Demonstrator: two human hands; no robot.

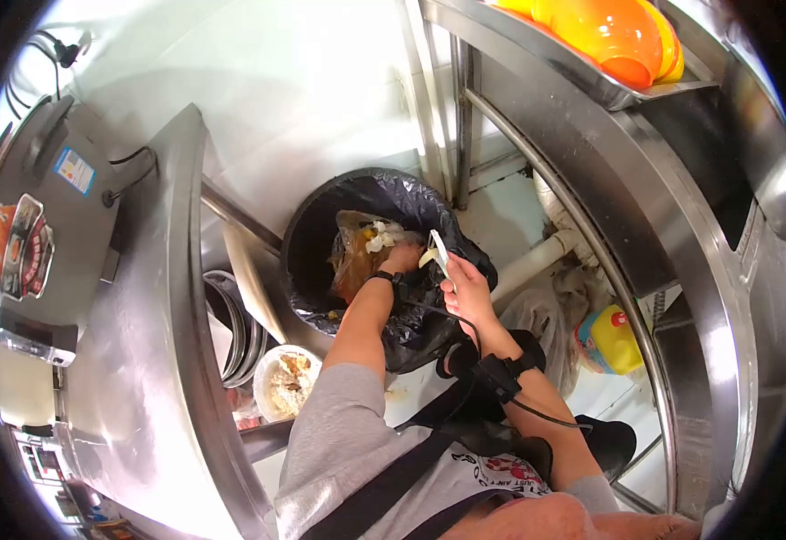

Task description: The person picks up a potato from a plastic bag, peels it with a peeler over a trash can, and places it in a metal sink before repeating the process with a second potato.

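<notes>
A black bin (pixel 298 211) lined with a black plastic bag (pixel 447 229) stands on the floor in front of me. My right hand (pixel 469 292) is wrapped round a white-handled peeler (pixel 439 247) above the bin's right side. Close to the peeler's blade is a pale, curved piece (pixel 427 258), too small to name. My left hand (pixel 400 259) reaches down into the bin, fingers curled and partly hidden; what they hold I cannot make out. Beside it lie a clear bag (pixel 350 261) with brownish contents and some whitish scraps (pixel 380 238).
A steel counter (pixel 132 360) runs along the left, with a white tub of food scraps (pixel 287 385) and stacked round metal pans (pixel 231 328) below. Right of me are a curved steel rail (pixel 582 234), a yellow bottle (pixel 614 340) and plastic bags (pixel 537 315). Orange bowls (pixel 627 40) sit above.
</notes>
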